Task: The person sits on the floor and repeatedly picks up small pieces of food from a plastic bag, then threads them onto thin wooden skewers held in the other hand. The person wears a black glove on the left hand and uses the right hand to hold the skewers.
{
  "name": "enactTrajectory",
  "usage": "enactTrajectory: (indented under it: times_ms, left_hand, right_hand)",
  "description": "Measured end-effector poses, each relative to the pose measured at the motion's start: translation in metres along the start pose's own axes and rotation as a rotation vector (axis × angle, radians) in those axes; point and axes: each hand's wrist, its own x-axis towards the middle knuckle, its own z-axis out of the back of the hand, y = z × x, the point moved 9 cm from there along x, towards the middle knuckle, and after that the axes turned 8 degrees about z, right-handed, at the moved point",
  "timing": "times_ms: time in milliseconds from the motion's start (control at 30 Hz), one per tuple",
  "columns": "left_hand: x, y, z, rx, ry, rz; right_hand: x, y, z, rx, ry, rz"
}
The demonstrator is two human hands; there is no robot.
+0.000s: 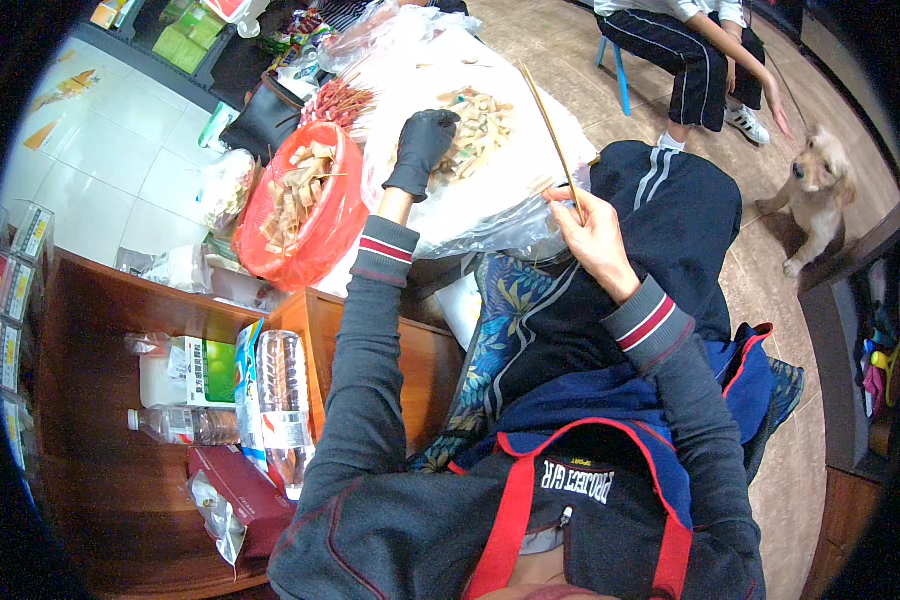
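Observation:
My left hand [423, 150], in a black glove, rests at the left edge of a pile of pale, flat folded pieces [484, 131] on the plastic-covered table [525, 157]. Its fingertips are hidden, so whether it grasps a piece is unclear. My bare right hand [589, 229] holds several thin wooden skewers [551, 135] upright at the table's near right edge. A small pale piece [541, 184] lies beside its fingertips. Left of my gloved hand, a basket lined with a red plastic bag [349, 217] contains skewered pale pieces [300, 195]. Behind it lie skewers with reddish food [339, 103].
A wooden counter [90, 375] at left holds plastic bottles [281, 405] and boxes [240, 495]. A black bag [262, 120] stands behind the basket. At upper right, a person [667, 60] sits near a light-coloured puppy [821, 187] on the floor.

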Motion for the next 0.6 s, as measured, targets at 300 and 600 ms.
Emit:
enactTrajectory:
  times_ms: [300, 600]
  left_hand:
    - [-0.008, 0.014, -0.019, 0.176, 0.121, 0.017]
    - [-0.048, 0.001, 0.004, -0.934, 0.167, 0.275]
  right_hand:
    - [-0.002, 0.001, 0.003, -0.028, 0.008, -0.011]
    - [-0.005, 0.012, -0.009, -0.050, 0.096, 0.050]
